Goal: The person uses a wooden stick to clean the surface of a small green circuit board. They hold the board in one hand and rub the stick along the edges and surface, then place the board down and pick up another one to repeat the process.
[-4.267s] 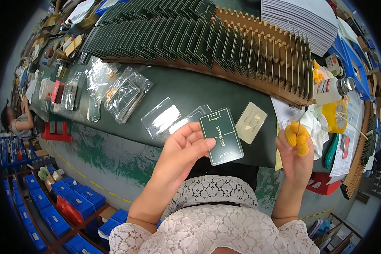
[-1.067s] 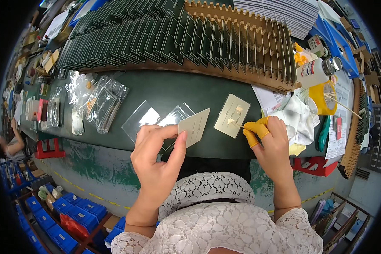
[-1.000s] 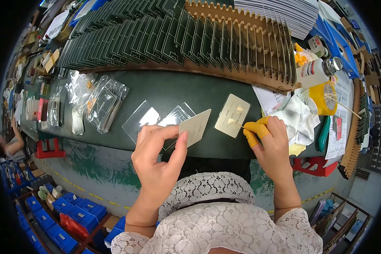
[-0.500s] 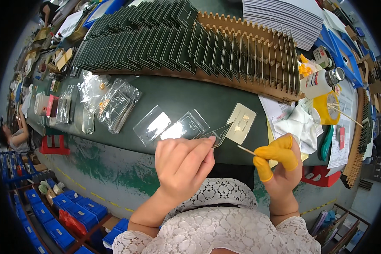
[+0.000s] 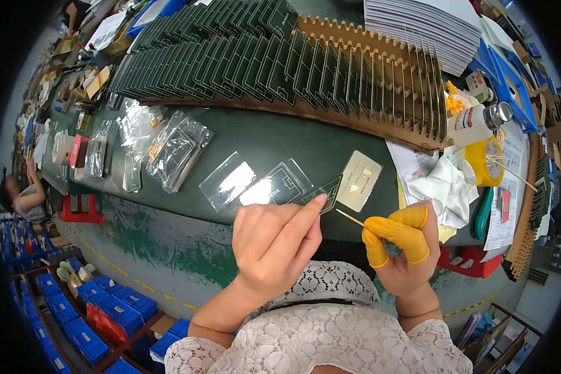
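Item: dark card (image 5: 331, 194), centre of frame, tilted, mostly hidden behind my left hand (image 5: 277, 243), whose fingers were clamped on it; its markings I could not make out. Item: thin stick (image 5: 350, 217), right of it, pinched between my right hand's (image 5: 412, 267) fingertips, in yellow finger cots (image 5: 396, 232); rear end hidden. Item: paper stack (image 5: 421, 34), upper right, cut off by the top edge. Item: pale card (image 5: 360, 181), flat, just beyond the dark one. Item: clear sleeves (image 5: 226, 179), centre. Item: brown rack (image 5: 380, 129) of green cards (image 5: 230, 65), across the upper frame. Item: white cloth (image 5: 441, 190), right. Surface: dark green table (image 5: 246, 134). Room: worn floor (image 5: 174, 246); blue bins (image 5: 84, 336), lower left.
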Demonstrator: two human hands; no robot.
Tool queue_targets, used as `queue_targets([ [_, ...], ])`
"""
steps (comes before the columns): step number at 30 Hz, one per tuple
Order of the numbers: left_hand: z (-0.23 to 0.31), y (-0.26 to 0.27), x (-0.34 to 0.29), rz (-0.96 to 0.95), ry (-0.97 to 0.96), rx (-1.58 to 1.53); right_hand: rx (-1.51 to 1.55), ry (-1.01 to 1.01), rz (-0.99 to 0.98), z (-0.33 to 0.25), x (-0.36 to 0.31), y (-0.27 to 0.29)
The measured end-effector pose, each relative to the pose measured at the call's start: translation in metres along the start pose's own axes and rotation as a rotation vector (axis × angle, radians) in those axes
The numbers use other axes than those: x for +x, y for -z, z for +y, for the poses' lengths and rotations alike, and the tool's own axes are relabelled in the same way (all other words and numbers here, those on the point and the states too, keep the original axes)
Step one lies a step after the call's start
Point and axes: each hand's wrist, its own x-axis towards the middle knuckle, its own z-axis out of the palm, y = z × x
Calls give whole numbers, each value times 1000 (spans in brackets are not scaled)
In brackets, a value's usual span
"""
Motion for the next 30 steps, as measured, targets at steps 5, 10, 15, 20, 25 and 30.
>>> queue_targets([
  [5,0,1,1,-8,-4,5,3,0,1,1,0,0],
  [10,0,0,0,-6,8,3,-15,10,-3,1,0,-1],
  [15,4,2,3,-35,70,-4,-58,43,5,2,1,-3],
  [20,9,6,6,-95,126,-35,-88,63,-3,5,1,-4],
  [25,10,7,7,-114,135,-34,-102,65,-10,6,1,-5],
  [30,12,8,8,-123,161,-21,-118,75,-25,7,2,-5],
])
